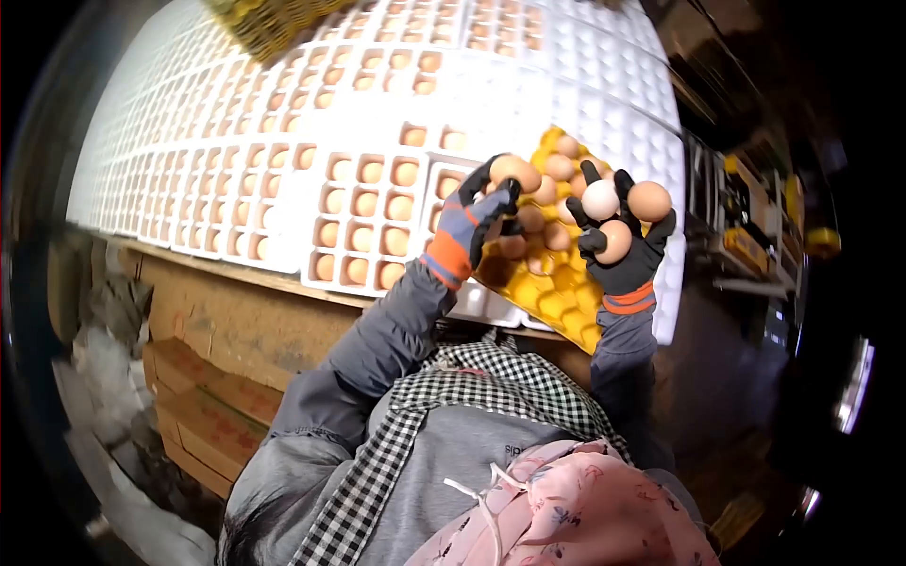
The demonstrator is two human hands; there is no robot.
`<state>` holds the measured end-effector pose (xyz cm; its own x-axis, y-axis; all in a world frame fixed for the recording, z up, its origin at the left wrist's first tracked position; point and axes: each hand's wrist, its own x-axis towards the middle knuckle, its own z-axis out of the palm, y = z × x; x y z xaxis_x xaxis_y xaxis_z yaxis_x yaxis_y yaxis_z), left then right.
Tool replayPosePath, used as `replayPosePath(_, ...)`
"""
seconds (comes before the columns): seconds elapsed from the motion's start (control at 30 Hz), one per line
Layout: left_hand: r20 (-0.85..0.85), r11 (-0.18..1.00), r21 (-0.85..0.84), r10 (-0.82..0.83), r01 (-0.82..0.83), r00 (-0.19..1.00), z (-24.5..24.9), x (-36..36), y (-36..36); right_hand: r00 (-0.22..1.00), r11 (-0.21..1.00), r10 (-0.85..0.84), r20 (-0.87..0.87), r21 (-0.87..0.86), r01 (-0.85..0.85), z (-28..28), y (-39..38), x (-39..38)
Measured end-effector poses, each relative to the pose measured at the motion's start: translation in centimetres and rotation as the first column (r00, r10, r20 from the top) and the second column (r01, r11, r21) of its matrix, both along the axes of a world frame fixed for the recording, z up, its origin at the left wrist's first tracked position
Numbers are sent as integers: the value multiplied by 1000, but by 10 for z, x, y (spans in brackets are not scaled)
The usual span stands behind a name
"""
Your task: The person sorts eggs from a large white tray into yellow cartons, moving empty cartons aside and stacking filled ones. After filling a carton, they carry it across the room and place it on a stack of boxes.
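Observation:
My left hand (464,224), in a grey, orange and black glove, grips a brown egg (516,174) between thumb and fingers. It is raised over the left side of a yellow egg tray (564,300). My right hand (634,262), gloved alike, is turned palm up at the tray's right side. Its curled fingers hold three eggs: a pale egg (600,200), a brown egg (649,201) and a lower brown egg (613,241). Several more eggs (530,220) sit in the tray's cups, while its near cups hold none. My hands partly cover the tray.
White foam trays (304,222) with brown eggs (365,203) spread over the table to the left and back. Foam trays without eggs (604,104) lie at the back right. A yellow basket (269,24) stands at the far edge. Cardboard boxes (203,415) are below left, a rack (746,222) right.

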<state>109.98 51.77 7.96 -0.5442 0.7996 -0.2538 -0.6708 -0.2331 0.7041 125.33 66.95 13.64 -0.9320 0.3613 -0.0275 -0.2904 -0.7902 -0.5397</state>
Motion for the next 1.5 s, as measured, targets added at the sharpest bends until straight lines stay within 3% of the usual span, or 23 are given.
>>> replayPosePath(0.03, -155, 991, -68, 107, -118, 982, 6, -10, -23, 988, 945, -18, 155, 324, -34, -11, -4, -27)
replayPosePath(0.13, -714, 855, -247, 159, -457, 682, -41, -54, -75, 911, 891, -42, 410, 429, -152, -49, -15, -134)
replayPosePath(0.17, -723, 787, -337, 136, -517, 678, -40, -65, -87, 882, 698, -130, 454, 674, -244, -50, -27, -175)
replayPosePath(0.2, -826, 727, -297, 129, -619, 548, -45, -77, -95, 915, 134, -359, 185, 980, -145, -89, -24, -215)
replayPosePath(0.27, -911, 657, -253, 85, -710, 404, -43, -100, -100, 865, -370, -480, 146, 860, -351, -93, -45, -266)
replayPosePath(0.33, -944, 635, -262, -13, -727, 329, -47, -134, -100, 785, -426, -453, 423, 670, -608, -98, -53, -298)
replayPosePath(0.4, -968, 549, -249, -173, -798, 183, -46, -166, -90, 871, -341, -399, 286, 836, -431, -117, -43, -318)
replayPosePath(0.53, -910, 530, -358, -383, -769, 160, -80, -221, -69, 800, -526, -428, 420, 604, -598, -98, -38, -338)
replayPosePath(0.63, -986, 665, -151, -153, -731, 64, -72, -253, -59, 870, -284, -485, 88, 925, -252, -119, -11, -342)
replayPosePath(0.7, -985, 744, -175, -140, -645, 105, -78, -273, -49, 880, -380, -455, 135, 864, -329, -155, 1, -329)
replayPosePath(0.73, -821, 617, -550, -521, -562, 232, -62, -279, -47, 878, -500, -460, 131, 779, -379, -174, 7, -322)
replayPosePath(0.8, -716, 568, -697, -519, -439, 466, -25, -292, -41, 842, -493, -535, 71, 783, -380, -133, -7, -296)
replayPosePath(0.9, -980, 800, 4, 122, -600, 157, -58, -307, -56, 844, 263, -505, 182, 963, -50, -109, -23, -241)
replayPosePath(0.93, -948, 837, 72, 226, -543, 224, -73, -309, -60, 852, 477, -440, 284, 878, -46, -107, -31, -216)
replayPosePath(1.0, -986, 863, -162, -160, -478, 45, -139, -339, -78, 844, 289, -471, 257, 949, -127, -82, -53, -167)
replayPosePath(1.03, -731, 678, -358, -631, -642, -259, -164, -351, -91, 849, 314, -429, 309, 932, -181, -66, -62, -144)
replayPosePath(1.1, -593, 577, -360, -748, -733, -298, -150, -336, -96, 758, 200, -514, 402, 915, -350, -41, -53, -97)
replayPosePath(1.2, -870, 777, -179, -411, -603, -271, -126, -307, -66, 691, 73, -687, 225, 967, -242, -44, -9, -31)
replayPosePath(1.23, -952, 877, -223, -289, -425, -97, -93, -267, -38, 697, 73, -683, 215, 971, -229, -45, 2, -18)
replayPosePath(1.3, -928, 971, -241, -234, 12, 289, -40, -163, 10, 490, -32, -796, 356, 782, -622, -50, 8, 1)
replayPosePath(1.37, -964, 961, -265, -264, 77, -16, -19, -87, 51, 431, -34, -828, 358, 736, -676, -60, 1, -14)
replayPosePath(1.47, -932, 937, -349, -350, -29, -92, -52, -26, 85, 409, -122, -883, 232, 728, -675, -94, 9, -10)
replayPosePath(1.5, -926, 925, -368, -373, -91, -51, -49, -13, 88, 461, 135, -829, 316, 914, -384, -95, 14, -3)
